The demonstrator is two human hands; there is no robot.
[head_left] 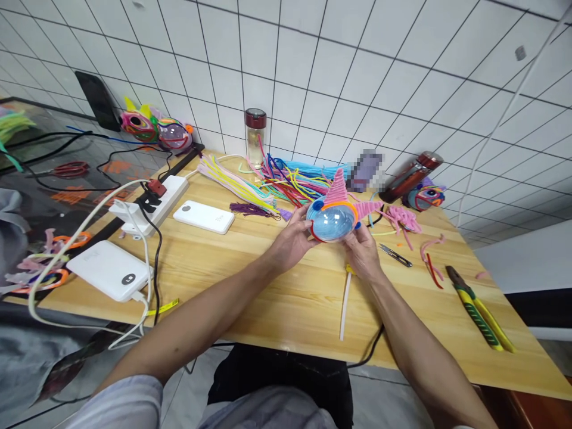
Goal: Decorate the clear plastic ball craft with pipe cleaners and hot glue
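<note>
I see two white rectangular power banks point(203, 217) and one pair of green-and-yellow-handled pliers point(476, 317) on the pale wooden table point(277, 304). Over it, the left hand point(290, 243) and right hand point(363, 249) hold between them one clear, bluish, glossy globe point(331, 226), orange-banded, with two pink fuzzy points point(337, 189).

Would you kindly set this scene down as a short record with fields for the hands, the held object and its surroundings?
Left hand: holds the clear ball by its left side
Right hand: holds the ball at its lower right
Ball trim: orange band, two pink spikes
Behind ball: pile of colourful pipe cleaners
Table, right side: snips, pliers
Table, left side: power strip, large white power bank
Near wall: see-through bottle
</note>
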